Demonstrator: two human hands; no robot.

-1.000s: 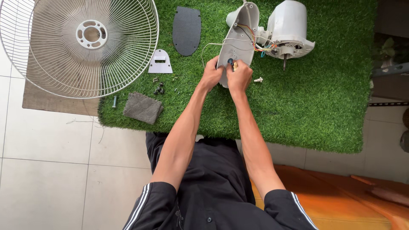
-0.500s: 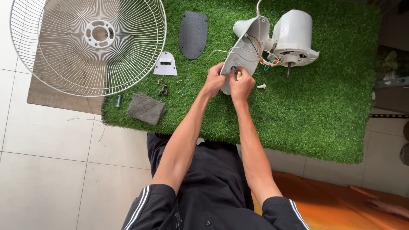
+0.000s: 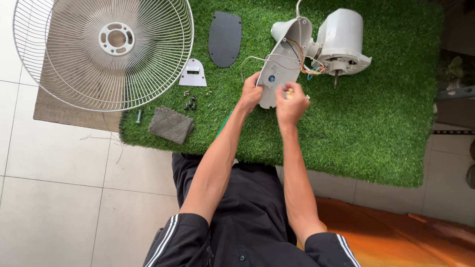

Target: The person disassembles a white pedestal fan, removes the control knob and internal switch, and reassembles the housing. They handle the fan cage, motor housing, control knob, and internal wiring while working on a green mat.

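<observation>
On the green turf mat (image 3: 376, 128) lies an opened grey fan housing (image 3: 282, 69) with coloured wires running to a white fan motor (image 3: 341, 42). My left hand (image 3: 251, 94) grips the near edge of the housing. My right hand (image 3: 291, 105) is just off the housing's near right edge, fingers pinched on something small and yellowish that is too blurred to tell.
A round wire fan guard (image 3: 106, 49) lies at the left, half on a brown mat. A dark oval cover (image 3: 225, 37), a small white bracket (image 3: 193, 74), several loose screws (image 3: 190, 104) and a grey cloth (image 3: 170, 124) lie on the turf. Tile floor surrounds it.
My right hand has pulled back from the housing toward me and to the right. My left hand stays on the housing's edge. The view has shifted slightly.
</observation>
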